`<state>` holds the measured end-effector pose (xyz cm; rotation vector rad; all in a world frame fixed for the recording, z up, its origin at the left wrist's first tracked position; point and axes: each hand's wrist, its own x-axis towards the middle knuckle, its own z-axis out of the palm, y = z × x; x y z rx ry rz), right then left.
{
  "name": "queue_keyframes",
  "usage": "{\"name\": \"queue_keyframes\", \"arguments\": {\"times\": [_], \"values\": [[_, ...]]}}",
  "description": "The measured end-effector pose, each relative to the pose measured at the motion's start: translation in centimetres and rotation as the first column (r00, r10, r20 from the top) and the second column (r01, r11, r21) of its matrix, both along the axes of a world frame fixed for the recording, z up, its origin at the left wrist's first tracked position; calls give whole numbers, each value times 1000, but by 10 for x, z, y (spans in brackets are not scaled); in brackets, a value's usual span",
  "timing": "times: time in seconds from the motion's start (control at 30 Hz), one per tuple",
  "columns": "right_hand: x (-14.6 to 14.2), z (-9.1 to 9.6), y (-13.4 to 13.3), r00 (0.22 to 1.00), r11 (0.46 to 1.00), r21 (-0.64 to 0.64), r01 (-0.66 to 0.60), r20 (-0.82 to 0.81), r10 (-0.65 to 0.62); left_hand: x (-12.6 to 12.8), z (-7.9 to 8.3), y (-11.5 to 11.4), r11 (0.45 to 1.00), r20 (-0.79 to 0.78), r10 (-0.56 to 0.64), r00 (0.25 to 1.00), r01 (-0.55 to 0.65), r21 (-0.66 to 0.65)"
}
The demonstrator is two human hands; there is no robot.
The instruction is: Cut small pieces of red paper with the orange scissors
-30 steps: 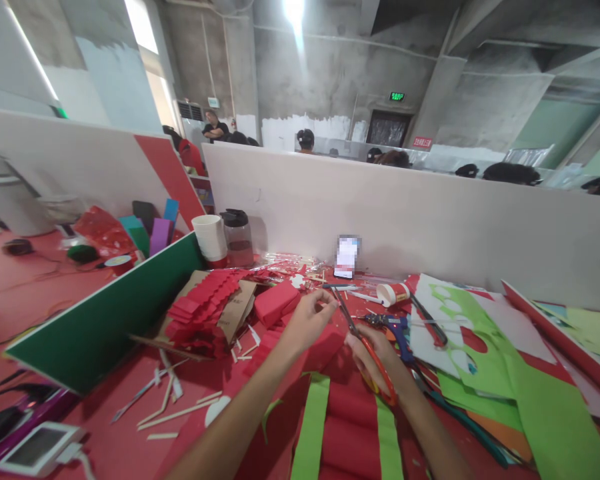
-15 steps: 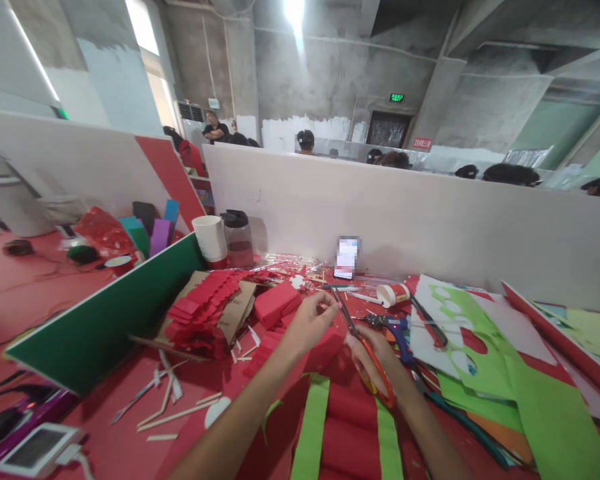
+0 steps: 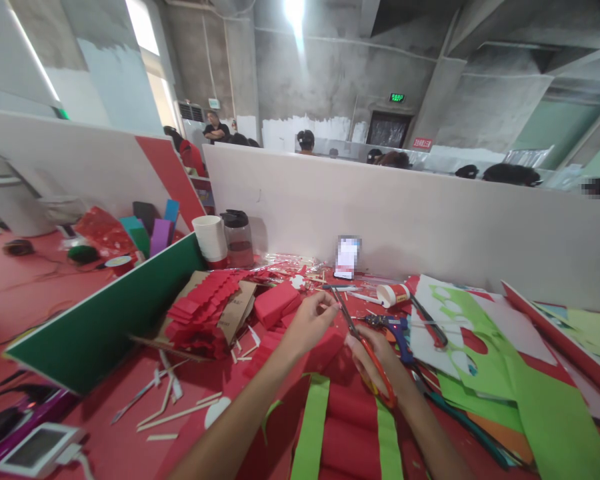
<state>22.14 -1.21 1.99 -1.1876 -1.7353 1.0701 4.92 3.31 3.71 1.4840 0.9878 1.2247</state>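
Note:
Over the middle of the red table, my right hand [image 3: 373,353] grips a pair of scissors [image 3: 365,350] with orange-red handles, the blades pointing up and away from me. My left hand [image 3: 313,321] is closed in a pinch beside the blade tips; whatever sits between its fingertips is too small to make out. Beneath both wrists lies a red paper piece with light green bands [image 3: 350,427]. Folded red paper [image 3: 275,303] rests left of my left hand, near a pile of wavy-edged red strips [image 3: 207,303] on brown cardboard.
A phone [image 3: 347,258] leans on the white partition [image 3: 430,220]. Left stand paper cups [image 3: 210,240], a dark-lidded bottle [image 3: 237,239] and a green board [image 3: 120,307]. To the right lie a blue glue gun [image 3: 401,337], a tipped paper cup [image 3: 394,294] and green sheets [image 3: 540,393].

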Motion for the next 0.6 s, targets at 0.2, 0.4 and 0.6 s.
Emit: {"name": "queue_keyframes", "arguments": {"times": [0.2,0.4,0.6], "values": [[2,-1,1,1000,1000,22,-1,30,0,0,1,-1,1000,10,4,1000,-4,-9],[3,-4,4,999,1000,27,-3,41,2,-1,0,0,1000,11,8,1000,-8,-5],[3,-4,4,998,999,48,10,58,-13,-1,-3,2,1000,28,10,1000,-10,-10]]}}
